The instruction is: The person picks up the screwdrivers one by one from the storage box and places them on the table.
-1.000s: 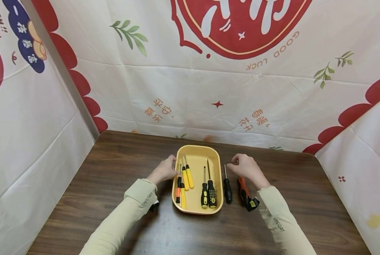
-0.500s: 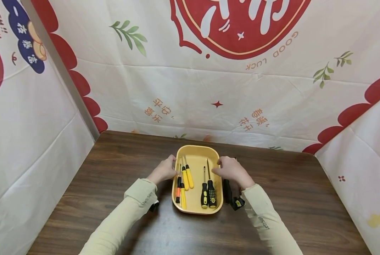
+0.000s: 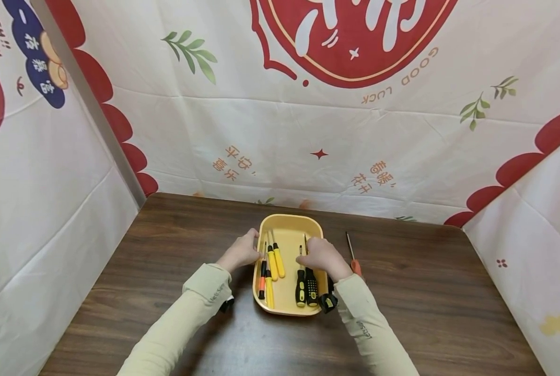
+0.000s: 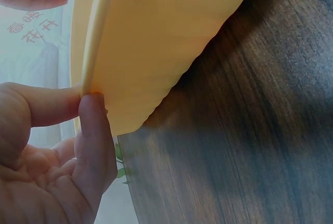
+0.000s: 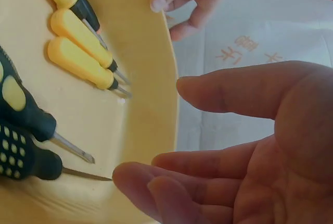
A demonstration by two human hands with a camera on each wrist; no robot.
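Note:
My left hand (image 3: pixel 241 250) grips the left rim of a yellow plastic tray (image 3: pixel 291 215); in the left wrist view, thumb and finger pinch the tray wall (image 4: pixel 156 36). Over the tray's right side hovers my right hand (image 3: pixel 326 257), fingers apart and nothing between them. Just below it lie two black-and-yellow screwdrivers (image 3: pixel 311 290), whose shafts point toward its fingertips in the right wrist view. Several yellow-handled screwdrivers (image 3: pixel 279 265) and an orange-and-black one (image 3: pixel 262 284) lie along the tray's left side.
An orange-handled screwdriver (image 3: pixel 355 266) lies on the dark wooden table (image 3: pixel 421 282) right of the tray, partly covered by the right sleeve. A black-handled screwdriver beside the tray is mostly hidden under the right forearm. A printed white cloth (image 3: pixel 280 130) hangs behind the table.
My right hand has moved left, from above the loose screwdrivers beside the tray, across the right rim to over the black-and-yellow screwdrivers. My left hand and the tray have stayed put.

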